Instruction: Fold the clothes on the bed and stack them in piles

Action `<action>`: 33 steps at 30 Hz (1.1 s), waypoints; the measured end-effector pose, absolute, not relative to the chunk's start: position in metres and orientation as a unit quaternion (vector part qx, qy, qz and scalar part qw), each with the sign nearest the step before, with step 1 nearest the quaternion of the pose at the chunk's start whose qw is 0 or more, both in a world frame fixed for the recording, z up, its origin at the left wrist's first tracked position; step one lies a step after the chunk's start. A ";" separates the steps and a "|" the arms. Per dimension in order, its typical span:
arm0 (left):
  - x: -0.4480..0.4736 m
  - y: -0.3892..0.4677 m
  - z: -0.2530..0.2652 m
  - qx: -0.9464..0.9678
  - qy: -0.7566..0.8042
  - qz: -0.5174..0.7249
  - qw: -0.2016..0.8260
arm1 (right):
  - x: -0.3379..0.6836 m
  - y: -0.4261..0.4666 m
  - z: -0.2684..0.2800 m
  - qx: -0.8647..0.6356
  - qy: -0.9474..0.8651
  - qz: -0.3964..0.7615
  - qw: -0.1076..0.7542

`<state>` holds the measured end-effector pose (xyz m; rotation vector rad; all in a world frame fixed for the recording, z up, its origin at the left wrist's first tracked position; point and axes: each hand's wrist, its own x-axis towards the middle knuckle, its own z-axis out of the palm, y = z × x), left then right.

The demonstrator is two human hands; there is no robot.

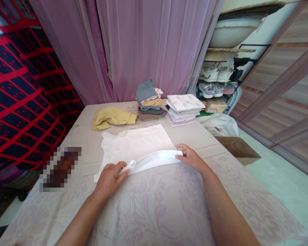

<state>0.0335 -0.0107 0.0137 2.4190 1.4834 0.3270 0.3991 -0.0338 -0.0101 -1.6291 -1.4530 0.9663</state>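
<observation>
A thin white garment (138,141) lies spread on the cloth-covered table, its near edge folded over into a long strip. My left hand (111,177) pinches the left end of that folded strip, where the fabric bunches a little. At the strip's right end, my right hand (188,155) grips the edge between thumb and fingers. The far part of the garment rests flat, with a ruffled edge on its left side. Both hands are close to the table surface.
Behind the garment are a crumpled yellow garment (113,118), a stack of folded coloured clothes (150,102) and a pile of folded white cloths (183,107). An open cardboard box (237,148) stands right of the table. A pixelated patch covers something at left.
</observation>
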 end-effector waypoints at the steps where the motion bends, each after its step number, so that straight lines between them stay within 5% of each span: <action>1: 0.033 -0.011 0.013 0.837 0.516 0.113 0.143 | 0.400 -0.036 -0.010 -0.628 -0.554 0.393 0.380; 6: 0.034 -0.010 0.008 0.849 0.506 0.103 0.113 | 0.399 -0.039 -0.010 -0.628 -0.547 0.382 0.401; 14: 0.037 -0.008 0.002 0.855 0.512 0.082 0.019 | 0.389 -0.034 -0.026 -0.741 -0.607 0.102 0.269; 27: 0.039 -0.008 0.001 0.834 0.546 0.074 0.031 | 0.382 -0.029 -0.024 -0.751 -0.616 0.031 0.236; 33: 0.045 -0.013 0.001 0.849 0.501 0.166 -0.015 | 0.369 -0.033 -0.015 -0.725 -0.644 -0.043 0.240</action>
